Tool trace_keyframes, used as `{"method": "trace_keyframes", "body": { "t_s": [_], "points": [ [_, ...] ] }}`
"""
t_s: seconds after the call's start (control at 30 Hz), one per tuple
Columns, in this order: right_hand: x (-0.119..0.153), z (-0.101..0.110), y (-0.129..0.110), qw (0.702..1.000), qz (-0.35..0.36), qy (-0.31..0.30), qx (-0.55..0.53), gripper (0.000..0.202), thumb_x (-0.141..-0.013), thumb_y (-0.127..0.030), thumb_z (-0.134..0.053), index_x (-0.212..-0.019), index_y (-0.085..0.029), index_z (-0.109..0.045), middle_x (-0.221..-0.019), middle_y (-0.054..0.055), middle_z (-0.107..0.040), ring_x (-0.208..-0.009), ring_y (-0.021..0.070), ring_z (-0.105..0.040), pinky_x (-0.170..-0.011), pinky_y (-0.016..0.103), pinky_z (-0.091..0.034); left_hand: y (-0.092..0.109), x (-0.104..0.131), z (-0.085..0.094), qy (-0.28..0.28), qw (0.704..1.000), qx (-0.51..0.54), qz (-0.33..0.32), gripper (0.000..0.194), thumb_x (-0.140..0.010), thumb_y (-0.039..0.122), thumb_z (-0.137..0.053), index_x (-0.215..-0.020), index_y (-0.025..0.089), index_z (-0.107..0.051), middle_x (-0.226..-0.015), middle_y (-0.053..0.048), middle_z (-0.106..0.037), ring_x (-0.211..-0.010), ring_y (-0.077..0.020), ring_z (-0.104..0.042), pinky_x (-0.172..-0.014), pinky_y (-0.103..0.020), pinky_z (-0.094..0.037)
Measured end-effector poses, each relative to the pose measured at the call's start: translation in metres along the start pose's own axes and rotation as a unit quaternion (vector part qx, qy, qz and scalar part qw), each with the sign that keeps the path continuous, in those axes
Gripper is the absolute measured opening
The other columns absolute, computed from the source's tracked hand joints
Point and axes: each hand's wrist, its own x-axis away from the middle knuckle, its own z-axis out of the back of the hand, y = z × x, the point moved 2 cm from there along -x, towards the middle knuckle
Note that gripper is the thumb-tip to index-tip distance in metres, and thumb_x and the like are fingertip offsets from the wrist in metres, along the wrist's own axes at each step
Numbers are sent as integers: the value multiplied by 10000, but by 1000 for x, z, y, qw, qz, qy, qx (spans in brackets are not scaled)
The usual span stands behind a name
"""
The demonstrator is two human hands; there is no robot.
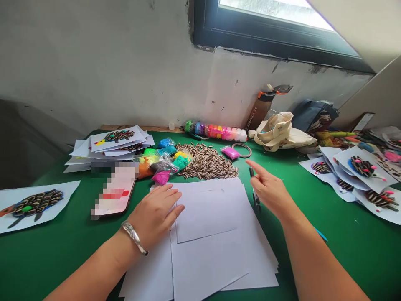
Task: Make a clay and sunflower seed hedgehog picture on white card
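Note:
White sheets of paper (209,259) lie stacked in front of me, with a smaller blank sheet (205,213) on top. My left hand (158,209), a silver bracelet on its wrist, rests with fingers spread on the left edge of the sheets. To the right of the stack, my right hand (266,186) is over a dark pen (256,198), its index finger extended and its thumb bent in; whether it grips the pen is hard to tell. Striped sunflower seeds (208,163) are heaped behind the paper, beside bags of coloured clay (163,161).
A phone (117,190) lies left of my left hand. Seed pictures lie at the left (40,207) and right (360,175). Along the wall are clay tubs (216,131), a brown bottle (259,109) and a cloth bag (275,131). A pink packet (230,152) sits beside a tape ring (246,150).

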Motion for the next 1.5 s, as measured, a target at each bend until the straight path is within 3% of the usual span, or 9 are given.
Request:
{"method": "trace_keyframes", "body": {
  "t_s": [0.07,0.17,0.27,0.33,0.43,0.57,0.77,0.93,1.5],
  "points": [
    [8,-9,-13,976,-6,-70,-208,386,-765,-230,-448,-1102,-190,-634,-652,2,-550,-544,128,-465,-545,262,-379,1,0,-2,-19,1000,10,-12,373,-901,397,-411,-1113,181,-629,-1182,-69,-637,-1193,-263,-496,-1032,-448,-383],
    [22,-30,-33,880,-29,-179,-438,300,-727,-215,-526,-1002,-172,-639,-690,7,-555,-552,114,-476,-520,249,-376,1,3,-9,-57,998,17,-13,421,-872,457,-464,-1190,206,-579,-1264,-77,-579,-1246,-275,-434,-1055,-464,-339],
    [33,-46,-46,813,-39,-248,-525,279,-704,-182,-604,-982,-198,-592,-683,-24,-518,-532,84,-438,-510,226,-347,0,8,-19,-98,995,11,3,642,-778,569,-551,-1315,228,-464,-1397,-101,-441,-1314,-318,-328,-1070,-527,-268],
    [39,-52,-50,797,-28,-267,-541,293,-700,-191,-652,-971,-224,-545,-667,-49,-476,-535,77,-400,-516,217,-330,-1,11,-23,-121,992,9,14,750,-741,598,-574,-1369,232,-388,-1452,-109,-353,-1343,-329,-266,-1076,-550,-227],
    [46,-57,-51,822,16,-258,-508,221,-763,-300,-642,-918,-236,-499,-665,-51,-452,-556,88,-373,-532,225,-319,0,12,-25,-143,989,16,26,787,-735,608,-569,-1392,236,-345,-1477,-105,-302,-1364,-324,-217,-1087,-548,-192],
    [56,-67,-55,876,109,-256,-395,294,-919,-433,-346,-1057,-238,-517,-696,-10,-508,-620,131,-429,-586,265,-351,3,9,-21,-173,984,18,39,780,-748,612,-547,-1396,230,-340,-1488,-108,-273,-1373,-320,-187,-1094,-548,-172],
    [60,-84,-61,943,133,-177,-248,97,-752,-193,-537,-846,-214,-543,-720,-12,-560,-619,125,-489,-558,238,-382,6,7,-17,-189,981,18,45,771,-751,593,-554,-1397,232,-335,-1492,-100,-265,-1378,-316,-173,-1099,-549,-154],
    [56,-83,-62,950,126,-186,-219,42,-736,-186,-558,-727,-196,-598,-673,-3,-612,-591,128,-526,-536,236,-399,5,9,-21,-178,983,32,44,770,-742,593,-566,-1391,247,-336,-1494,-95,-268,-1379,-316,-167,-1100,-548,-143],
    [54,-81,-64,949,207,-171,-163,57,-758,-194,-611,-738,-216,-660,-734,-1,-689,-732,175,-598,-717,313,-422,5,9,-20,-181,981,50,53,777,-737,581,-576,-1389,229,-344,-1496,-99,-260,-1383,-320,-146,-1100,-564,-132]
  ]
}}
